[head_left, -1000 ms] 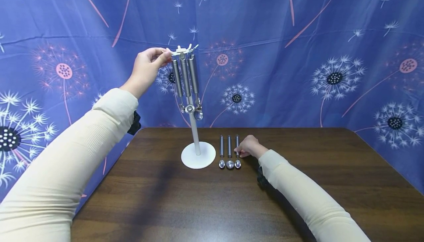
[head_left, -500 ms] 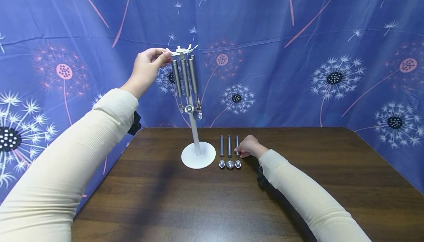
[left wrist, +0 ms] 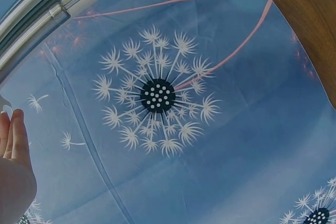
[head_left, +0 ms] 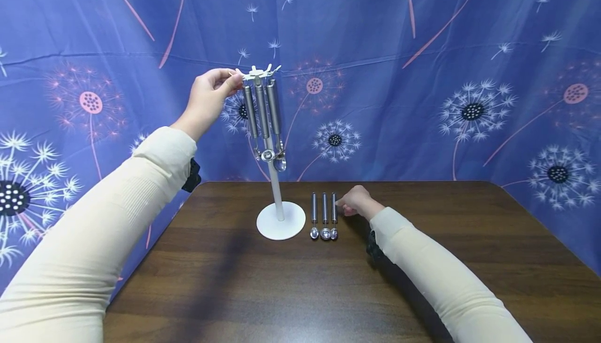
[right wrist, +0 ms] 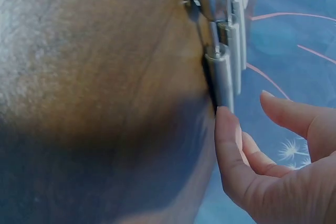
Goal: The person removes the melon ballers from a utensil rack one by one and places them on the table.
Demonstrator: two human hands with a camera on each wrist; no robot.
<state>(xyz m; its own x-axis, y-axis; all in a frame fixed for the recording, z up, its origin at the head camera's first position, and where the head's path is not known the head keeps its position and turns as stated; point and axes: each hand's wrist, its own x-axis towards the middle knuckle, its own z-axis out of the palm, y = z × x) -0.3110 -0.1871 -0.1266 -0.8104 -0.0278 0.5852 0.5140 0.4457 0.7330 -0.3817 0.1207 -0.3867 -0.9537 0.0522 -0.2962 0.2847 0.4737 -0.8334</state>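
My left hand [head_left: 208,93] pinches one arm of the hooked top of a white utensil stand [head_left: 277,194]. Several steel utensils with thick grey handles [head_left: 262,111] hang from that top, their small heads pointing down. On the table, right of the stand's round base, lie three steel utensils side by side, handles away from me: a left one with an oval head [head_left: 314,208], a middle one with a round head [head_left: 325,208] and a right one with an oval head [head_left: 334,208]. With a fingertip my right hand [right wrist: 273,174] touches the right one's handle [right wrist: 220,72]; its thumb stands apart.
The brown wooden table [head_left: 300,291] ends at a blue dandelion-print cloth [head_left: 394,124] that hangs behind and beside it. The stand is tall, with its loaded top leaning toward the left hand.
My right hand has lifted slightly and shifted, its fingers off their earlier hold lower on the handle. The right utensil has slid left, closer to the middle one. The left hand keeps its place.
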